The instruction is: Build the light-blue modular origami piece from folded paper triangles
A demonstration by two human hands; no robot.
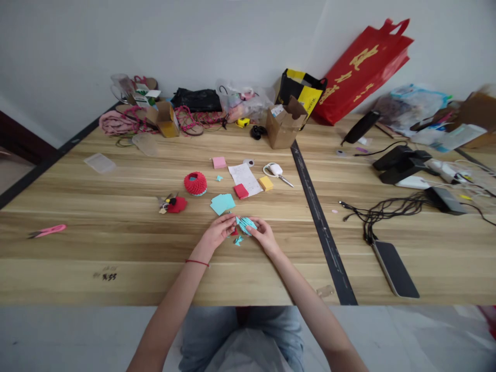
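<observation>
My right hand (265,236) grips a light-blue piece built of folded paper units (247,225), its thumb lying across the front. At the left side of that piece, my left hand (219,232) pinches a small blue folded paper unit (237,220); whether it is joined to the larger piece I cannot tell. Just below the hands lie loose blue folded units (238,241) and a bit of red paper (234,232). Blue paper sheets (222,203) are fanned out beyond my left hand. Farther back sits a round red folded-paper model (195,183) with an open top.
Red (241,191), yellow (266,183) and pink paper pads (219,163) lie around a written sheet (248,178). Scissors (284,180) rest to the right, pink snips (48,231) far left. Cables (382,209) and a power bank (396,268) are on the right; bags and boxes line the wall.
</observation>
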